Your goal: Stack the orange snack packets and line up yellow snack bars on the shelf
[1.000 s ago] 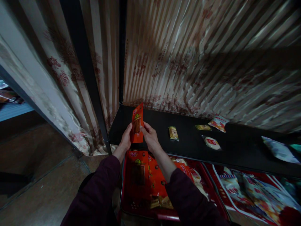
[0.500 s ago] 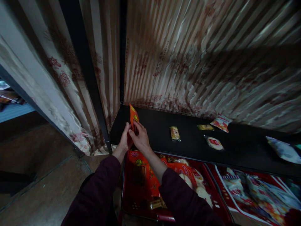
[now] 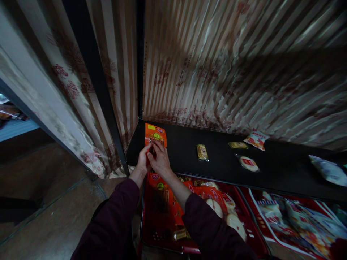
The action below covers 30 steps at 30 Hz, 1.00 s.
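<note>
An orange snack packet (image 3: 156,133) with a dark see-through window lies tilted toward me at the left end of the black shelf. My left hand (image 3: 142,159) grips its lower left edge, fingers closed. My right hand (image 3: 160,160) is on its lower front, fingers bent over the window and thumb pressed in. Both hands hide the packet's bottom part. Below my right forearm, a red basket (image 3: 145,231) holds similar orange packets (image 3: 175,206), round white packaged pieces (image 3: 235,224) and small wrapped snacks (image 3: 179,234).
On the black shelf (image 3: 181,151) lie a small yellow packet (image 3: 202,152), another yellow one (image 3: 238,145), a round white pack (image 3: 248,163), a red-and-white bag (image 3: 256,139) and a pale bag (image 3: 328,170). A metal post (image 3: 104,81) and striped curtain (image 3: 187,65) border it. Another basket (image 3: 271,231) holds bags.
The orange packet has turned from nearly edge-on to showing its front and has tipped down toward the shelf. My hands have turned with it and moved slightly left.
</note>
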Available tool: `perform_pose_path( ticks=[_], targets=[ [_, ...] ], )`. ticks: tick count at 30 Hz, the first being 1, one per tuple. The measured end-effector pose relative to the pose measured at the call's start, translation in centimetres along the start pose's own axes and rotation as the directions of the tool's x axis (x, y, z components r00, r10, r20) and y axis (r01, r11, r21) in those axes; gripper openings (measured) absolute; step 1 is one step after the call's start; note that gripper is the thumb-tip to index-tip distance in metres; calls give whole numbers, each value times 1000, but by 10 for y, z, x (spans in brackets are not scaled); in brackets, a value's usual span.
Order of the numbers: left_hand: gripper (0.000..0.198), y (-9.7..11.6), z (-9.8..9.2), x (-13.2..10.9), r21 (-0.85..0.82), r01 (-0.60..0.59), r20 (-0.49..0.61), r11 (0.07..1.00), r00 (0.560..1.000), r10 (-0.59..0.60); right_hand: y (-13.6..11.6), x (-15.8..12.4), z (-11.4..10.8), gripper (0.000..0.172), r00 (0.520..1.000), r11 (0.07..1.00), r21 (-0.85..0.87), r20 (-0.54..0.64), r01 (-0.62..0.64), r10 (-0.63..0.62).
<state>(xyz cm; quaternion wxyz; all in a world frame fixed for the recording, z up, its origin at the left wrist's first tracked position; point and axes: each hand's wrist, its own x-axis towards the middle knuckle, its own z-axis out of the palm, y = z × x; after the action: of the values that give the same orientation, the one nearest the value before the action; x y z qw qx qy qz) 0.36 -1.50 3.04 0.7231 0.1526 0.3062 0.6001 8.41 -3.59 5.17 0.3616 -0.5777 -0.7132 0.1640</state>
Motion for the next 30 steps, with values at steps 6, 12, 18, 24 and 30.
perform_pose_path(
  ticks=[6, 12, 18, 24, 30],
  targets=[
    [21, 4, -2, 3, -179, 127, -23, 976, 991, -134, 16, 0, -4, 44, 999, 1000, 8, -23, 25, -25],
    [28, 5, -3, 4, -155, 106, 51, 982, 994, -99, 38, -3, -8, 46, 992, 995, 18, -88, -93, 94],
    [31, 3, -3, 4, -166, 99, 58, 981, 994, -91, 44, -2, -9, 42, 995, 997, 11, -70, -73, 74],
    [38, 8, 3, 1, -184, 67, 35, 981, 997, -62, 37, -3, -11, 45, 998, 993, -103, -23, -61, 58],
    [53, 7, 4, 1, -169, 81, 55, 982, 996, -73, 25, 5, -15, 54, 994, 993, -69, 40, -101, 104]
  ],
)
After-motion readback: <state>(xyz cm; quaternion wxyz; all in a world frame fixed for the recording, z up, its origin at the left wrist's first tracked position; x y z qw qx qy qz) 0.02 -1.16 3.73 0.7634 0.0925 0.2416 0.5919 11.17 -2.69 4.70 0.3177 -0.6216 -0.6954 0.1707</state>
